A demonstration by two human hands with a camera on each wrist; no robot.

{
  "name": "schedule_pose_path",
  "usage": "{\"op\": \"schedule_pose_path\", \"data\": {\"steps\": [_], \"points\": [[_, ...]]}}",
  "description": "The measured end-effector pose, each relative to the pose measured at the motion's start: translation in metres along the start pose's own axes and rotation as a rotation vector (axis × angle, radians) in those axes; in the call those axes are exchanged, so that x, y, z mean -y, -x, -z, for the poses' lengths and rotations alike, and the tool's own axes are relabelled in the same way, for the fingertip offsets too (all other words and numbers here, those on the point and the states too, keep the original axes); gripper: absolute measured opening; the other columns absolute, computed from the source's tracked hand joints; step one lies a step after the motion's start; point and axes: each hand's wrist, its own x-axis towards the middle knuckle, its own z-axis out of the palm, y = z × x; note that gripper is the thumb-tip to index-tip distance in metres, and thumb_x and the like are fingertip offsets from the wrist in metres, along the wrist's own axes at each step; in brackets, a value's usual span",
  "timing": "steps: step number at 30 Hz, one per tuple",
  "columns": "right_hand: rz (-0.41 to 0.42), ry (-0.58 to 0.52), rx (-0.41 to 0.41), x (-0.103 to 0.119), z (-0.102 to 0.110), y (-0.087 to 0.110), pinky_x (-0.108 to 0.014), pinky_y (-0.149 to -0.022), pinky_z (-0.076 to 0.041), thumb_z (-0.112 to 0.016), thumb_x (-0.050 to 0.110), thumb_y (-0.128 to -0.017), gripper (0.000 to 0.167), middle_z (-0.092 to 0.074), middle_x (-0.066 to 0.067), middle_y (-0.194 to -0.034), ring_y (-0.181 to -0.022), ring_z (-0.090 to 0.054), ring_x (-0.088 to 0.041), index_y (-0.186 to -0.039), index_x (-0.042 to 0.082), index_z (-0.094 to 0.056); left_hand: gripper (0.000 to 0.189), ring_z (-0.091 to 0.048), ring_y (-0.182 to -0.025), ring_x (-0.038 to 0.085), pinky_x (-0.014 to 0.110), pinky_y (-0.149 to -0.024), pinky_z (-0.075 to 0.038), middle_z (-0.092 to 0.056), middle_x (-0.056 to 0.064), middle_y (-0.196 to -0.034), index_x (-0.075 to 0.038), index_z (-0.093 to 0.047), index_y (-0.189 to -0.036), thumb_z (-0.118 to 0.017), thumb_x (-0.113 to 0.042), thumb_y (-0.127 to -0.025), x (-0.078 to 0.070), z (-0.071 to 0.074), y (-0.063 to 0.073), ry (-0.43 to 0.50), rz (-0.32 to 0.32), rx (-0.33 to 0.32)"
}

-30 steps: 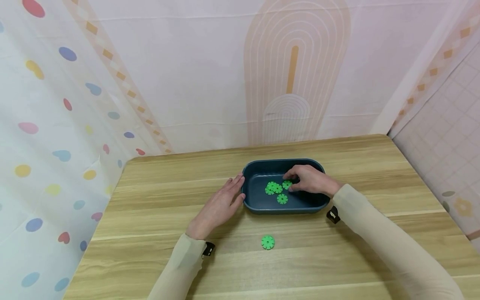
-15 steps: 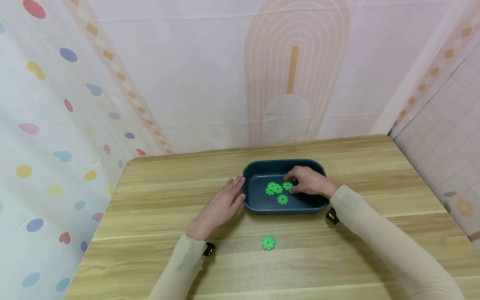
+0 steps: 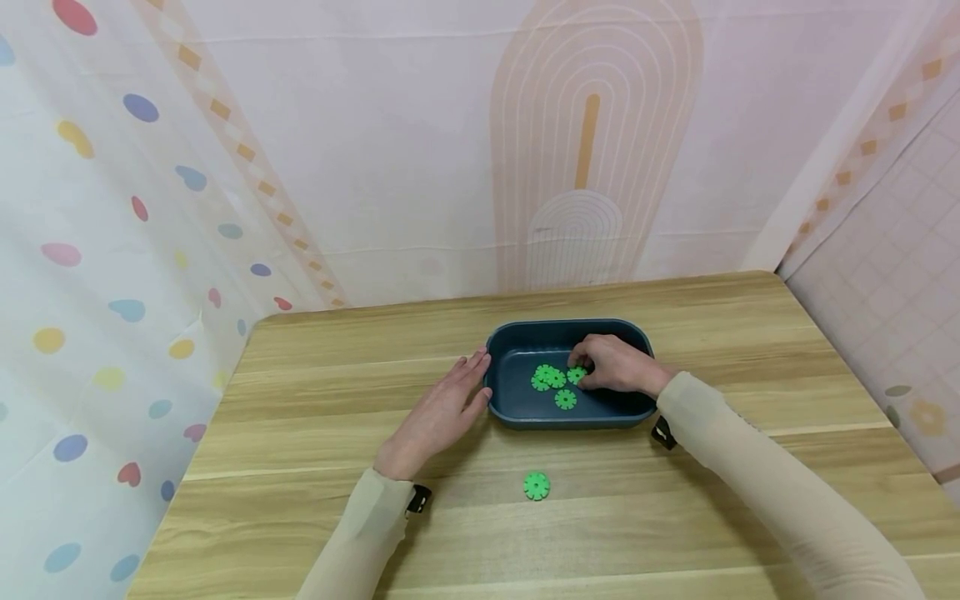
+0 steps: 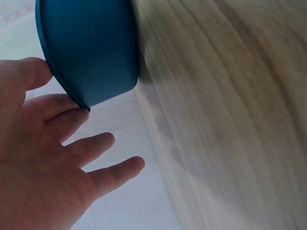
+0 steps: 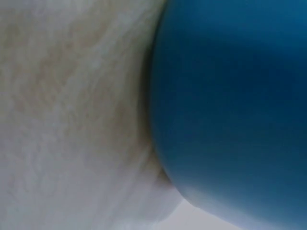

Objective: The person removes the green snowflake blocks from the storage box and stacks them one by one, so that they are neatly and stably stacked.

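Observation:
A dark blue oval-cornered tub (image 3: 525,419) stands on the wooden table. My right hand (image 3: 617,363) reaches in over its right side, thumb and fingertips pinching a green notched disc (image 3: 577,376) at the tub's floor. Left of that disc lie several overlapping green discs (image 3: 549,377), and another single disc (image 3: 566,400) sits nearer the front wall. At the tub's left end my left hand (image 3: 442,408) touches the rim. In the left wrist view, the left thumb and first fingers rest at the rim (image 4: 57,79), the others spread apart.
One more green disc (image 3: 536,486) lies on the table (image 3: 300,433) in front of the tub. A patterned curtain (image 3: 375,150) hangs behind and to the left. The right wrist view is filled mostly by the tub's outer wall (image 5: 230,110).
My right fingers have closed in on the green disc, and it has shifted slightly toward the front of the tub. The left hand stays in place at the rim.

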Motion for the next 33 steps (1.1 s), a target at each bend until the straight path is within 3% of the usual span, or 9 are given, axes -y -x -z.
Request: {"op": "schedule_pose_path", "data": {"steps": [14, 33], "points": [[0.005, -0.046, -0.008, 0.008, 0.002, 0.007, -0.04, -0.09, -0.057, -0.077, 0.014, -0.092, 0.029, -0.068, -0.01, -0.117, -0.102, -0.064, -0.022, -0.118, 0.004, -0.073, 0.058, -0.025, -0.155, 0.033, 0.051, -0.123, -0.027, -0.025, 0.006, -0.17, -0.008, -0.034, -0.162, -0.048, -0.033, -0.111, 0.0, -0.001, 0.0, 0.002, 0.009, -0.003], [0.081, -0.086, -0.158, 0.027, 0.009, 0.029, -0.04, -0.088, -0.056, -0.078, 0.018, -0.093, 0.032, -0.069, -0.005, -0.113, -0.1, -0.064, -0.023, -0.121, 0.004, -0.073, 0.057, -0.024, -0.154, 0.04, 0.054, -0.123, -0.026, -0.029, 0.012, -0.168, -0.006, -0.036, -0.16, -0.048, -0.034, -0.112, 0.005, 0.002, -0.001, 0.023, -0.044, -0.006]]}}
